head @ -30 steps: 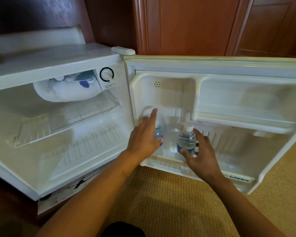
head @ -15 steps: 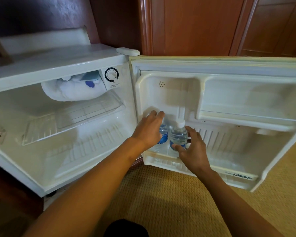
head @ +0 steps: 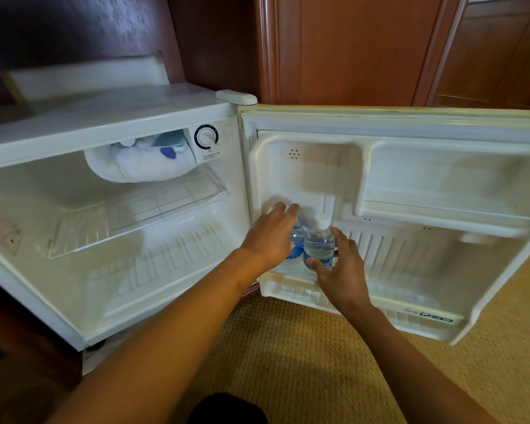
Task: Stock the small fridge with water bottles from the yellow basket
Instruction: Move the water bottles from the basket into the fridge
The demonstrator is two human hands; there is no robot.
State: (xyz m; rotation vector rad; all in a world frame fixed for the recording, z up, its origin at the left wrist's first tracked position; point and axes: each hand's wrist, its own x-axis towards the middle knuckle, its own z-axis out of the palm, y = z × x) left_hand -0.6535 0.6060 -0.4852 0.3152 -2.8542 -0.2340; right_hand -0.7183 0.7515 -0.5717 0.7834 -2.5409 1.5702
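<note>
The small white fridge stands open, its door swung out to the right. Two small water bottles with blue labels stand side by side at the left end of the door's bottom shelf. My left hand wraps the left bottle, hiding most of it. My right hand grips the right bottle, which has a white cap. The yellow basket is out of view.
Inside the fridge are a wire shelf, a frosted freezer box and a thermostat dial. The door's upper right shelf holds nothing. Woven tan carpet covers the floor; wooden cabinets stand behind.
My right hand slid its bottle left along the door shelf until it stands against the left bottle. My left hand's fingers closed down over the left bottle.
</note>
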